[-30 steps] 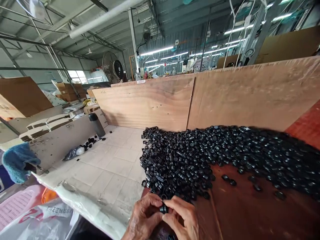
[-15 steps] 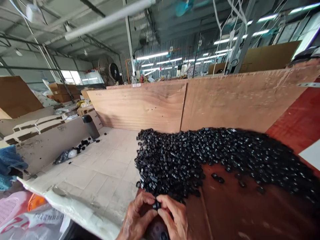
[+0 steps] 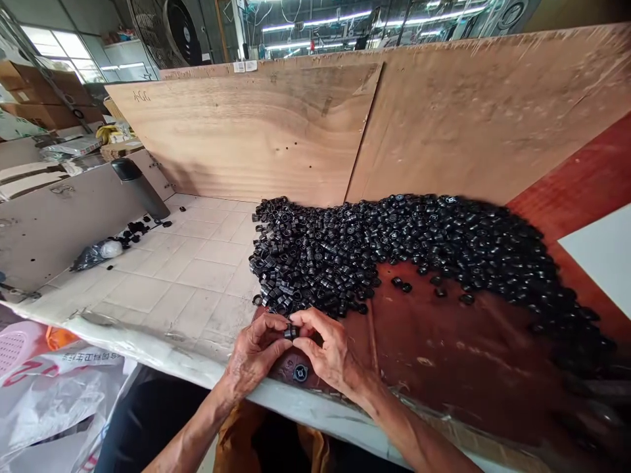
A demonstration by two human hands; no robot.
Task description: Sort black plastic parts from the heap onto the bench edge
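Black part (image 3: 291,332), one: pinched between left hand (image 3: 256,348) and right hand (image 3: 325,343), over red-brown surface (image 3: 424,341), near black heap (image 3: 320,256). Step: two-handed handling, apparently; next move seemingly calls for steady fingertips.

Hands, left (image 3: 256,351) and right (image 3: 325,341), and forearms (image 3: 401,420) are bare. Dark cloth (image 3: 148,420) covers the leg between 7 and 8 o'clock; rusty-brown fabric (image 3: 235,437) (possibly clothing, hard to tell) hangs in folds toward 6 o'clock.
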